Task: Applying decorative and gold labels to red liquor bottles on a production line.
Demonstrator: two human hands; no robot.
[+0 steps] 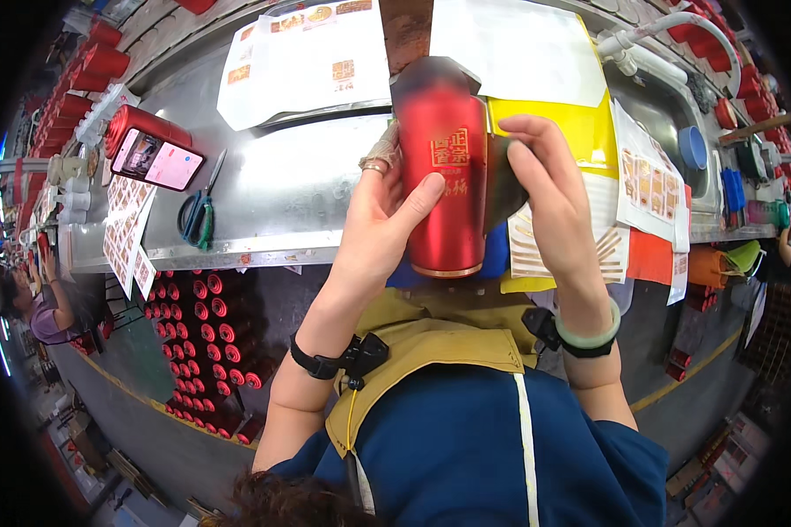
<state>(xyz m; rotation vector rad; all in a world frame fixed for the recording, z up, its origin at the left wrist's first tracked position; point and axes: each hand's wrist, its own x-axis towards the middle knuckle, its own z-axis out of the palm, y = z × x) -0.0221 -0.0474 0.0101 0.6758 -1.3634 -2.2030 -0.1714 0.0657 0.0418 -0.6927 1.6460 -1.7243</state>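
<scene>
A glossy red cylindrical canister point(439, 206) stands tilted in front of me, its upper end dark and blurred. Gold characters and a square gold emblem mark its side. My left hand point(385, 198) grips the canister from the left, with the thumb across its front. A ring and a beige finger wrap show on that hand. At the canister's right side, my right hand point(549, 189) curls its fingers round a dark flat piece point(503, 183) with a rounded edge. This piece lies against or close beside the red wall; its exact kind is unclear.
Decal sheets point(308, 61) lie on the metal bench point(272, 211). To the left are a lit phone point(156, 160), scissors point(197, 215) and another red canister point(141, 127). A sink point(668, 105) is at right. Several red canisters point(206, 334) sit below; a person point(48, 303) works far left.
</scene>
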